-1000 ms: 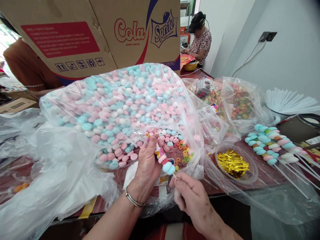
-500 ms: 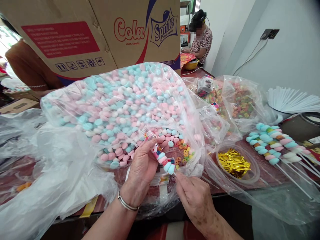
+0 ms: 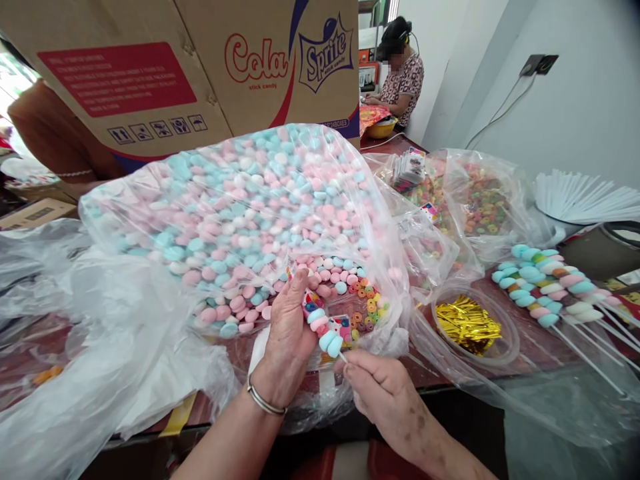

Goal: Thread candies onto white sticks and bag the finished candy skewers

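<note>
Between my hands is a marshmallow skewer [image 3: 327, 337], its blue, pink and red pieces threaded on a thin white stick. My left hand [image 3: 289, 327] is closed round its upper end, by a colourful printed wrapper or card [image 3: 311, 303]; the fingers behind it are partly hidden. My right hand [image 3: 385, 393] pinches the bare stick just below the lowest blue pieces. Beyond my hands lies a big clear bag [image 3: 250, 193] of pink, blue and white marshmallows. Small coloured candy rings [image 3: 370, 308] lie near its opening, beside the skewer.
At the right stand a round tub [image 3: 513, 350] of gold twist ties and a pile of finished-looking marshmallow skewers [image 3: 545, 280]. White sticks [image 3: 585, 197] fan out behind. A large carton [image 3: 210, 67] blocks the back. A co-worker [image 3: 400, 80] sits farther off. Crumpled plastic [image 3: 125, 347] covers the left.
The skewer has tilted and shifted slightly left and down, with my right hand moving along with it. My left hand has turned more upright around the upper end.
</note>
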The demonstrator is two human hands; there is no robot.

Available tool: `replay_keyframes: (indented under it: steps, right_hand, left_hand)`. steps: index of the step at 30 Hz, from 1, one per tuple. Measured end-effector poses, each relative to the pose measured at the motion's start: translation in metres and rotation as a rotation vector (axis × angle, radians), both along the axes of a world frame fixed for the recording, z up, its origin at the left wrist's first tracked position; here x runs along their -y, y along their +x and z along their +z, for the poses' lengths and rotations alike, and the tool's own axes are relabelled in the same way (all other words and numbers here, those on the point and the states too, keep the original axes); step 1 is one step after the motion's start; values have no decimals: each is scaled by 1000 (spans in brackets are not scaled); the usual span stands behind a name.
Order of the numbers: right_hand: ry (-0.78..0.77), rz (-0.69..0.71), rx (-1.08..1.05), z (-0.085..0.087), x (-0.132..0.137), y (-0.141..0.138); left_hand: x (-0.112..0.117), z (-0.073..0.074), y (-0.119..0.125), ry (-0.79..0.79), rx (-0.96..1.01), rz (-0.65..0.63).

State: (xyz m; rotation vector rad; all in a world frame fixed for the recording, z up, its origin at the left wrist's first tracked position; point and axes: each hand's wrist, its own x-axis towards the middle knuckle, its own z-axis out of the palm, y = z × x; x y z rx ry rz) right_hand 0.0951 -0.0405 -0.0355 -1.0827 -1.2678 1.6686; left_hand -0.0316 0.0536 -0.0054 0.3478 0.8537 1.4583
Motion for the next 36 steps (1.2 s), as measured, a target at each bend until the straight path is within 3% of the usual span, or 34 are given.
replay_keyframes:
  steps: [4,9,14,17,21,26,30,33,36]
  right_hand:
    - [-266,11,-307,-2,-2,-3]
    - [-427,20,-512,-2,-6,-9]
    - [-175,-237,-242,-10,-5,-9]
    - [-71,-247,-113,-14,-3,-7]
    - [-174,-186,-236,-12,-4,-1]
    - [-355,-98,-512,-5,-9,7]
    - [-405,-42,-588,-5,-10,9]
    - [-303,-89,-418,-7,-6,8]
    - [-42,-93,-26,-7,-1,6]
  left_hand:
    - [2,2,0,-35,-59,-7]
    - [1,-1,-1,1,-63,2]
    - [4,-11,-2,56,-13,-37]
    - [4,-13,-5,29,56,-23]
    - [1,-9,-15,35,137,-38]
    - [-2,-5,-18,103,150,-175]
    - [-2,-8,-11,138,130,-112]
    - [-3,-9,-5,106,49,-39]
    - [-4,-8,0,29,-55,39]
